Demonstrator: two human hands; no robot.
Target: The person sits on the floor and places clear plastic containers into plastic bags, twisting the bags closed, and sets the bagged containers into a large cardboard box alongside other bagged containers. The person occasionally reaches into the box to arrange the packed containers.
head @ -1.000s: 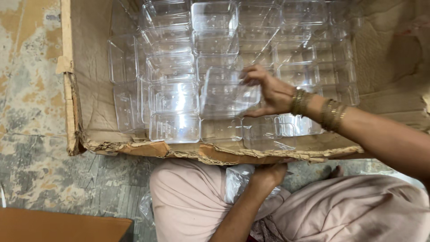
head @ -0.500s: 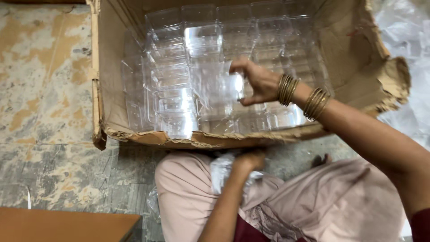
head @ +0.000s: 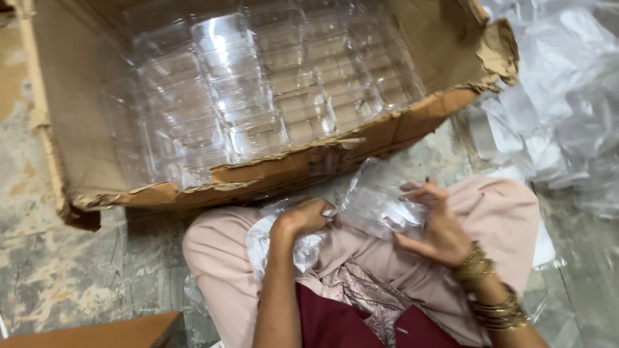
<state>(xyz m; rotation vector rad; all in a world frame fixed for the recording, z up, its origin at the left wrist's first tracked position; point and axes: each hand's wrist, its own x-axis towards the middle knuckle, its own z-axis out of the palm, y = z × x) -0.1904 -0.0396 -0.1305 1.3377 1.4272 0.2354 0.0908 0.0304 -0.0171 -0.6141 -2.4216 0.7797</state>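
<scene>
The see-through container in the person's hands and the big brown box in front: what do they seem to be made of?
The clear container, held by the right hand, looks like thin glossy plastic: transparent, with bright glints. The big brown box looks like matte corrugated cardboard, judging by its torn, frayed rim.

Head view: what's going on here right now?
A seated person holds a clear plastic container over their lap, right hand gripping its right side. The left hand clutches crumpled plastic wrap. In front lies a torn cardboard box filled with rows of clear containers. More plastic is piled at right.
</scene>
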